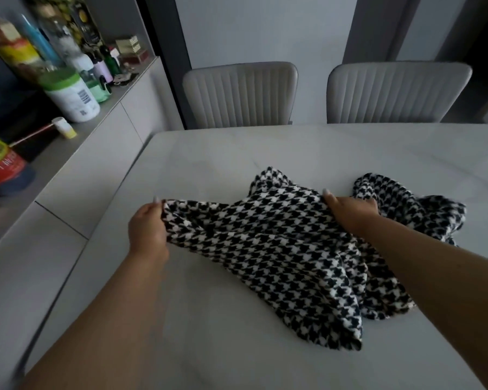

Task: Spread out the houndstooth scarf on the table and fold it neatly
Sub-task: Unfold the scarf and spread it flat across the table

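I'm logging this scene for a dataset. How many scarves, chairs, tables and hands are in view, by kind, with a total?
Scarf: 1
Chairs: 2
Table: 1
Hands, left hand and right hand, both gripping the scarf: 2
Total: 6

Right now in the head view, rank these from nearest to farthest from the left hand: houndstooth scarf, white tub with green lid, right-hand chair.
1. Houndstooth scarf: pinched by the left hand.
2. White tub with green lid: on the sideboard, far left.
3. Right-hand chair: across the table.
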`<act>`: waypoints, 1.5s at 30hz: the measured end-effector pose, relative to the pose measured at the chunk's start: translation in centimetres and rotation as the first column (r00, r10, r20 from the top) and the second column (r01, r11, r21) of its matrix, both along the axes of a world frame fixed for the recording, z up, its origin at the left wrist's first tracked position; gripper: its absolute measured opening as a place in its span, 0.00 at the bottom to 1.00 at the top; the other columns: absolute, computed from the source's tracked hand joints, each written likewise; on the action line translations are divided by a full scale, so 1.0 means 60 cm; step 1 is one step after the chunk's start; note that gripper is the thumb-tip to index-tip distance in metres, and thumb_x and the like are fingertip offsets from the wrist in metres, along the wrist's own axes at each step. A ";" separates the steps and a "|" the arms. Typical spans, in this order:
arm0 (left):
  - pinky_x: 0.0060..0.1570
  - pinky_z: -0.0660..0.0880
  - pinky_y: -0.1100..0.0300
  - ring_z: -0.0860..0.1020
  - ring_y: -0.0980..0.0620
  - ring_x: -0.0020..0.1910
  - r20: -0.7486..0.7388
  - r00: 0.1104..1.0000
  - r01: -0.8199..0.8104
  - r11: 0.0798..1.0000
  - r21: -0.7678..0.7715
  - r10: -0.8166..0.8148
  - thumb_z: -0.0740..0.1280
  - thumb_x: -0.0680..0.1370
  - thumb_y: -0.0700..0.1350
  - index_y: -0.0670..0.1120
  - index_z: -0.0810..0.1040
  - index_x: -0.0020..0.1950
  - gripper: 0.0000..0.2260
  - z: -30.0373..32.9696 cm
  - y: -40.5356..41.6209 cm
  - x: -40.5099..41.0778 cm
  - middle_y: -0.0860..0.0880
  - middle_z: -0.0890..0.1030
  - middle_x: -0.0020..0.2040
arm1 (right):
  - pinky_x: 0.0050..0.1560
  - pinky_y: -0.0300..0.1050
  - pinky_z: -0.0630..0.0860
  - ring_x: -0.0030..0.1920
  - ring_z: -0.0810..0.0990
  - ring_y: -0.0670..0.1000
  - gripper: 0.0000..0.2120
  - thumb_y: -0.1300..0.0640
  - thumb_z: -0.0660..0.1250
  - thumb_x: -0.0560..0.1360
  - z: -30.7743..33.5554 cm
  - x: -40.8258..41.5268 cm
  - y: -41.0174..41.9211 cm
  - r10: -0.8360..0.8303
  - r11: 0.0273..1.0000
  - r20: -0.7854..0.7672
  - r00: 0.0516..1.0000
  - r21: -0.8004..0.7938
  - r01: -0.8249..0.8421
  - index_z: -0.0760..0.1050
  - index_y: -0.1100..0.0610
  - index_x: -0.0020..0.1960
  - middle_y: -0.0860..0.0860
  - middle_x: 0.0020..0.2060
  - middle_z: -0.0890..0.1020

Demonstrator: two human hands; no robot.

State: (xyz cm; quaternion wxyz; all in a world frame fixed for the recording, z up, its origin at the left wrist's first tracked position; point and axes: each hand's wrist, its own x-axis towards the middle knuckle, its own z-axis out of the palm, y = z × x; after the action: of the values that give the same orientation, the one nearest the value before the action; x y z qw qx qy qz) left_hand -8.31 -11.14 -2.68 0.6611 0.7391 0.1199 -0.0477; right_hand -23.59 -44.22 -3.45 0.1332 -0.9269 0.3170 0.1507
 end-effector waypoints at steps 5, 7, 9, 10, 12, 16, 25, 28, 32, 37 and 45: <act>0.45 0.78 0.53 0.82 0.43 0.41 -0.276 0.929 0.219 0.967 -0.128 -0.246 0.64 0.77 0.41 0.34 0.81 0.51 0.11 0.006 0.006 -0.048 0.33 0.81 0.54 | 0.50 0.48 0.72 0.50 0.79 0.61 0.29 0.42 0.45 0.82 0.042 0.056 0.061 0.023 0.995 0.306 0.952 0.087 -0.052 0.77 0.62 0.54 0.62 0.46 0.79; 0.49 0.77 0.52 0.82 0.41 0.45 -0.431 0.837 0.312 0.941 -0.127 -0.336 0.66 0.76 0.49 0.37 0.82 0.53 0.16 0.011 0.008 -0.061 0.36 0.82 0.54 | 0.45 0.46 0.70 0.48 0.78 0.60 0.26 0.45 0.48 0.82 0.050 0.096 0.099 0.033 0.981 0.419 0.907 0.162 -0.110 0.77 0.63 0.51 0.61 0.46 0.80; 0.54 0.77 0.49 0.83 0.41 0.49 -0.540 0.732 0.455 0.888 -0.065 -0.415 0.71 0.70 0.61 0.41 0.82 0.55 0.26 0.016 0.007 -0.068 0.39 0.84 0.53 | 0.46 0.44 0.68 0.53 0.77 0.58 0.20 0.48 0.51 0.82 0.042 0.126 0.126 0.047 0.955 0.404 0.914 0.250 -0.159 0.74 0.60 0.60 0.60 0.55 0.79; 0.57 0.76 0.49 0.82 0.41 0.52 -0.560 0.704 0.536 0.844 0.017 -0.436 0.73 0.66 0.63 0.42 0.82 0.56 0.30 0.014 0.007 -0.073 0.40 0.83 0.55 | 0.50 0.44 0.69 0.57 0.76 0.57 0.20 0.47 0.52 0.81 0.030 0.136 0.135 0.070 0.943 0.346 0.936 0.282 -0.175 0.69 0.56 0.67 0.58 0.61 0.76; 0.60 0.71 0.53 0.78 0.41 0.59 -0.514 0.740 0.605 0.764 0.224 -0.434 0.74 0.68 0.60 0.40 0.78 0.61 0.31 0.004 0.003 -0.084 0.40 0.79 0.61 | 0.64 0.48 0.67 0.69 0.68 0.58 0.28 0.42 0.53 0.80 0.003 0.143 0.142 0.145 0.935 0.119 0.982 0.307 -0.175 0.54 0.51 0.77 0.56 0.73 0.64; 0.48 0.79 0.56 0.82 0.45 0.46 -0.293 0.855 0.486 0.858 0.163 -0.429 0.70 0.76 0.51 0.39 0.81 0.50 0.15 -0.011 0.010 -0.082 0.41 0.83 0.50 | 0.67 0.47 0.64 0.63 0.71 0.56 0.27 0.42 0.55 0.80 -0.031 0.140 0.142 0.230 0.918 -0.129 0.965 0.358 -0.171 0.65 0.59 0.71 0.58 0.66 0.71; 0.56 0.77 0.44 0.82 0.42 0.51 -0.028 0.996 0.076 0.983 -0.168 -0.082 0.67 0.79 0.47 0.42 0.82 0.46 0.09 0.023 0.043 -0.040 0.41 0.84 0.48 | 0.40 0.53 0.81 0.34 0.80 0.55 0.10 0.60 0.63 0.79 0.032 0.183 0.107 -0.518 0.712 0.480 0.708 0.701 0.046 0.73 0.58 0.39 0.57 0.35 0.78; 0.57 0.76 0.42 0.82 0.42 0.52 -0.022 0.996 0.075 0.981 -0.177 -0.081 0.66 0.79 0.48 0.41 0.82 0.48 0.11 0.031 0.046 -0.030 0.40 0.84 0.50 | 0.45 0.54 0.82 0.39 0.81 0.56 0.11 0.46 0.62 0.78 0.049 0.190 0.126 -0.241 0.789 0.498 0.833 0.600 -0.131 0.74 0.53 0.51 0.56 0.41 0.80; 0.55 0.77 0.40 0.82 0.40 0.51 -0.013 1.000 -0.006 0.972 -0.235 0.002 0.66 0.78 0.47 0.40 0.82 0.51 0.11 0.033 0.063 -0.022 0.39 0.84 0.50 | 0.73 0.56 0.58 0.73 0.61 0.61 0.35 0.31 0.48 0.75 -0.016 0.146 0.155 0.219 0.889 -0.012 0.976 0.414 -0.195 0.48 0.44 0.77 0.58 0.75 0.59; 0.54 0.77 0.37 0.83 0.41 0.49 -0.124 0.943 -0.333 0.905 -0.266 0.310 0.68 0.69 0.48 0.40 0.83 0.46 0.13 -0.003 0.133 0.002 0.40 0.84 0.50 | 0.75 0.58 0.46 0.77 0.47 0.59 0.41 0.28 0.41 0.73 -0.039 0.117 0.085 -0.076 0.892 -0.066 0.995 0.441 0.097 0.39 0.50 0.78 0.55 0.78 0.45; 0.41 0.67 0.55 0.75 0.45 0.38 -0.334 0.925 0.283 0.917 0.281 -0.183 0.64 0.67 0.51 0.43 0.75 0.36 0.11 -0.008 0.077 -0.047 0.41 0.77 0.39 | 0.65 0.59 0.66 0.69 0.65 0.63 0.37 0.33 0.43 0.76 -0.032 0.088 0.060 -0.223 0.975 0.202 0.954 0.027 0.222 0.59 0.57 0.73 0.61 0.70 0.66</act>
State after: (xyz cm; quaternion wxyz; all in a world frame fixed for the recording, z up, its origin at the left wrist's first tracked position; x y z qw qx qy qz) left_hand -11.11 -6.53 -3.17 0.4938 0.8306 0.1355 -0.2187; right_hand -18.32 -40.59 -5.34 0.1827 -0.8957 0.4035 0.0397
